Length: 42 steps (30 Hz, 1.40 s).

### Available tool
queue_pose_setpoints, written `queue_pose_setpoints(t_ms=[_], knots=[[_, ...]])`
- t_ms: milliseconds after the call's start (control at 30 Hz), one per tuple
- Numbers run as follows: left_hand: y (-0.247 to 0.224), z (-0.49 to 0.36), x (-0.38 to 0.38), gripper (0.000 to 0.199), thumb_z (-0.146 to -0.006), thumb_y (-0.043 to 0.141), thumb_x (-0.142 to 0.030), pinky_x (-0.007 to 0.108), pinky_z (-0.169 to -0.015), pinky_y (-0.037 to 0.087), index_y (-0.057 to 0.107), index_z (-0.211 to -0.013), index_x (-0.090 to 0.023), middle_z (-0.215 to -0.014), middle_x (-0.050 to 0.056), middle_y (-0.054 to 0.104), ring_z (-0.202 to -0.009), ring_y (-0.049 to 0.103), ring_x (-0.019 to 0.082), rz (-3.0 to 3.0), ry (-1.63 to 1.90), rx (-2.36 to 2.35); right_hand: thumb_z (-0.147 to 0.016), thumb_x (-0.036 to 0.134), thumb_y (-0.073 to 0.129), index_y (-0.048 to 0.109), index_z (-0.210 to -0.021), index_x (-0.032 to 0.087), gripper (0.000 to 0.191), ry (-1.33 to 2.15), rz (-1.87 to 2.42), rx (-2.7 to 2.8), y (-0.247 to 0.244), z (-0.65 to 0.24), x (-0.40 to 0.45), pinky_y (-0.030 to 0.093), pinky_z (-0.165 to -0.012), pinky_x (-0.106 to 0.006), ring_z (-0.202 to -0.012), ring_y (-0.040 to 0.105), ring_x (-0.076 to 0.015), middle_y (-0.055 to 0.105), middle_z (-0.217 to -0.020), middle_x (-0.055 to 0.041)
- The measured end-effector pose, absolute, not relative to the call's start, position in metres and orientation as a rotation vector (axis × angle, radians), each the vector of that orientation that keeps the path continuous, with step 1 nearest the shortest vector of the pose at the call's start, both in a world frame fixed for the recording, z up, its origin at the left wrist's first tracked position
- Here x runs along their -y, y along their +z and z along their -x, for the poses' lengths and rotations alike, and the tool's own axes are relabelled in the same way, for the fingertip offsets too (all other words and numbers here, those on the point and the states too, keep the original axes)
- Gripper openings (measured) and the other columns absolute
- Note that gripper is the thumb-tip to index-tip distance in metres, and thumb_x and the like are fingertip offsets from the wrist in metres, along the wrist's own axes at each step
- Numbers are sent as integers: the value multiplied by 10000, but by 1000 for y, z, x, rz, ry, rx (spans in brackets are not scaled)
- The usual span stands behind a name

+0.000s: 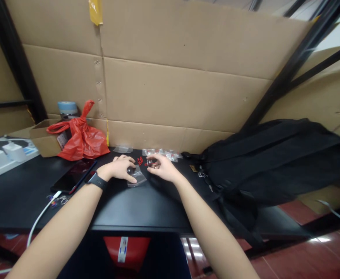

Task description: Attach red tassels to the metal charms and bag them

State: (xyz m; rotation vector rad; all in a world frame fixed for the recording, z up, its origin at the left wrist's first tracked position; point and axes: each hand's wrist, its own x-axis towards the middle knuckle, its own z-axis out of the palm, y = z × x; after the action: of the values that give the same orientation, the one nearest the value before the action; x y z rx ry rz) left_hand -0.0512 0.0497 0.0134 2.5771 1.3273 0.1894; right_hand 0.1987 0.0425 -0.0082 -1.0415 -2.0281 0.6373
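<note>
My left hand [121, 169] is curled with its fingers round a small, dark, shiny round piece [130, 170], partly hidden by the hand. Below it, a small clear plastic bag [137, 179] lies on the black table [135, 211], with the left thumb over its edge. My right hand [163, 167] pinches a clear round piece [150, 162] between thumb and fingers. Something red shows at that piece, too small to make out. Between the two hands lies a tangle of red cord [140, 160], touched by neither.
Several clear packets [170, 155] with red bits lie behind the right hand. On the left are a phone [74, 176] on a white cable, a red plastic bag [84, 137], a cardboard box [43, 137] and a power strip [1, 164]. A black backpack [274, 159] fills the right.
</note>
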Motion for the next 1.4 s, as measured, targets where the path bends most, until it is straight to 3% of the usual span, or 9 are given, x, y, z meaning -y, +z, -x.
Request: queue_pose_setpoints(t_ms=[133,300,433,633,933,1133,1400], knots=[[11,43,-45,685,-576,814,-610,514,-1064,344,736,-1197,-331,-1320,108,633,-1260,489,387,-2596,151,-1395,-688,145,774,722,-1078,208,398,483,990,2327,3,-196,-31,503,-875,-347,-904,632,-202,687,-1057,-59],[8,34,-36,686,-660,733,-642,590,-1056,299,693,-1274,-338,-1301,132,637,-1218,508,425,-2572,133,-1535,-715,178,785,710,-1139,211,432,647,1072,2434,15,-189,-15,457,-644,-246,-623,575,-126,684,-795,23],[11,32,-31,655,-713,704,-603,595,-1058,286,660,-1315,-349,-1334,141,621,-1229,511,425,-2585,79,-1548,-707,202,829,731,-925,188,239,614,1123,2491,15,-182,-12,420,-610,-235,-601,574,-125,627,-664,42],[15,37,-35,759,-586,810,-575,601,-1052,295,640,-1309,-416,-1357,99,620,-1251,509,442,-2540,65,-1479,-699,251,876,736,-833,164,212,557,1109,2467,8,-178,-17,442,-630,-240,-631,591,-124,668,-793,-12],[23,36,-30,828,-649,748,-625,591,-1080,307,538,-1414,-390,-1452,91,544,-1313,492,406,-2535,-124,-1484,-721,224,839,748,-890,154,205,773,1066,2440,7,-180,-16,495,-627,-233,-619,648,-134,686,-734,-1],[30,40,-30,825,-649,794,-532,555,-1107,315,531,-1418,-393,-1458,77,555,-1299,541,370,-2507,-148,-1429,-730,265,841,743,-884,178,202,813,1044,2486,7,-179,-14,494,-629,-229,-592,640,-128,670,-655,30],[32,39,-29,835,-639,820,-488,562,-1099,337,536,-1415,-368,-1439,89,571,-1305,538,360,-2501,-132,-1426,-751,292,842,755,-899,178,206,731,984,2527,5,-177,-14,484,-618,-231,-604,621,-123,689,-733,6]])
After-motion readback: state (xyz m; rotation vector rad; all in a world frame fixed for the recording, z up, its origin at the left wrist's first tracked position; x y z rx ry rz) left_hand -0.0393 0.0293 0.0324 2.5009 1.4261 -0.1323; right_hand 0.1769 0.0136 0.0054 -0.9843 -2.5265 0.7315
